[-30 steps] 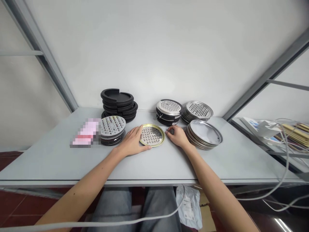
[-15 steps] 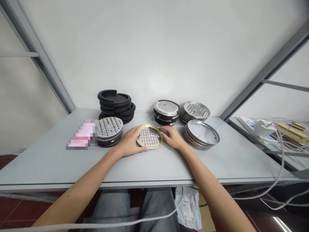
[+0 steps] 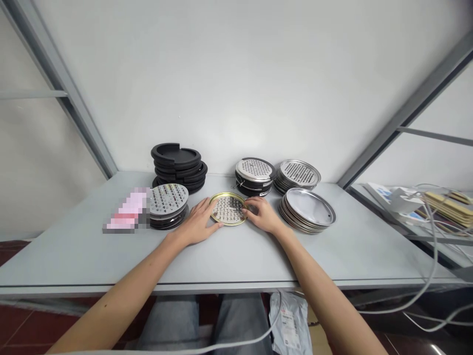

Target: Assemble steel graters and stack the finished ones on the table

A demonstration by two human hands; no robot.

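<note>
Here, a gold-rimmed disc (image 3: 226, 213) (small dark pattern) lies on a grey table (image 3: 236, 259); the left hand (image 3: 197, 222), spread, touches its left edge, the right hand (image 3: 263, 215), fingers bent, its right, grip unclear.

Right hand (image 3: 263, 215): shifted left from just beside the gold-rimmed disc (image 3: 226, 213); the fingertips now overlap the disc's right edge. Left hand (image 3: 197, 223): thumb drawn back slightly left along the disc's near edge.
</note>
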